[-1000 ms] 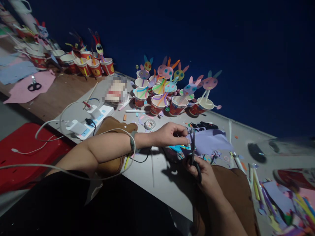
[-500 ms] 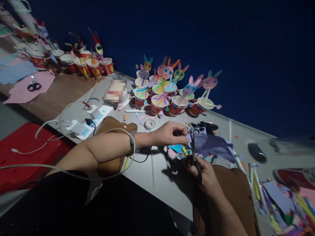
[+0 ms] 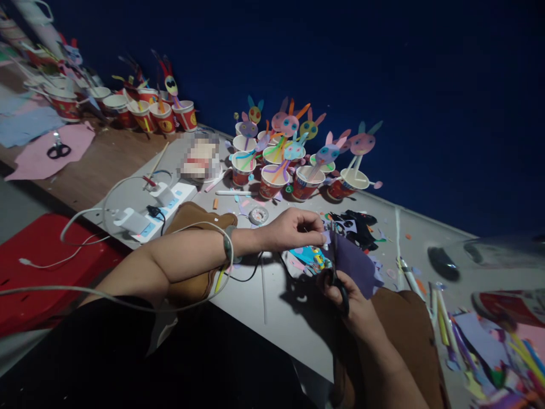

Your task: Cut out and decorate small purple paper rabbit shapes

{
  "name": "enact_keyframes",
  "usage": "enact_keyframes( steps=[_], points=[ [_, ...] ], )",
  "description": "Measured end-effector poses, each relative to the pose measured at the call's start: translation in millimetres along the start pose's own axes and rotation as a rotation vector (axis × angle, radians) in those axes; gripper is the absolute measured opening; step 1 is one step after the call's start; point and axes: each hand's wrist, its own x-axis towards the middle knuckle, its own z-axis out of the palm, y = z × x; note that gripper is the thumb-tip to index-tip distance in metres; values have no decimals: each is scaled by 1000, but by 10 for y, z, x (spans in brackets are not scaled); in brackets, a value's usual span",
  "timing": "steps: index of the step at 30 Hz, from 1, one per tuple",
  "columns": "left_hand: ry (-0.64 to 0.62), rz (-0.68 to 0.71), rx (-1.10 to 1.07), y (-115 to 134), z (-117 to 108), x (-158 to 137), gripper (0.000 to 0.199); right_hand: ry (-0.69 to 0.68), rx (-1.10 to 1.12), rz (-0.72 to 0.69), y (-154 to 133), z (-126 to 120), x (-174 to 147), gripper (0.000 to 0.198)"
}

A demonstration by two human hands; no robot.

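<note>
Reaching across the middle of the table, my left hand (image 3: 298, 230) is closed in a pinch on the left edge of a purple sheet of paper (image 3: 356, 266). My right hand (image 3: 354, 298) grips black-handled scissors (image 3: 342, 294), whose blades point away from me along the paper beside my left fingertips. How far apart the blades are is hard to see. The paper's free part hangs to the right of the scissors, partly behind my right hand. Colourful paper scraps (image 3: 304, 258) lie under my hands.
Paper cups (image 3: 275, 184) with paper rabbit figures stand along the dark wall. A white power strip (image 3: 170, 210) with plugs and cables sits left of my arm. A tape roll (image 3: 258, 215), a brown cushion-like pad (image 3: 409, 329) and a computer mouse (image 3: 444, 263) surround the work area.
The purple paper's free part has swung down toward my right hand, uncovering dark scraps behind it. Both hands stay almost in place.
</note>
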Motion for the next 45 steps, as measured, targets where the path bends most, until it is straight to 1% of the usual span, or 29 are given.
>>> enact_keyframes(
  steps=[2, 5, 10, 14, 17, 20, 27, 30, 35, 45],
  points=[
    [-5, -8, -14, -12, 7, -6, 31, 19, -16, 15, 8, -5, -1, 54],
    [-15, -25, -31, -19, 18, -13, 33, 35, -50, -1, 12, -14, 0, 52],
    [-5, -58, -10, -12, 25, -13, 34, 27, -81, -38, -21, 8, 3, 45],
    [-2, -74, 6, -2, 31, -15, 34, 31, -73, -44, -69, 41, 5, 44],
    [-7, -70, 1, -1, 31, -20, 32, 6, -66, -34, -75, 43, 5, 43],
    [-15, -56, -1, -15, 26, -22, 31, -10, -47, -30, -55, 33, 4, 46],
    [-13, -59, -4, -19, 25, -11, 31, 4, -68, -18, -31, 27, 6, 56],
    [-15, -58, -18, -6, 24, -10, 31, -17, -56, -41, -9, 30, 6, 55],
    [-26, -38, -16, -6, 9, -12, 29, -45, -68, -124, 4, 24, 20, 50],
    [-13, -7, -33, 43, 4, -9, 30, -68, -69, -163, -37, 31, 23, 55]
  ],
)
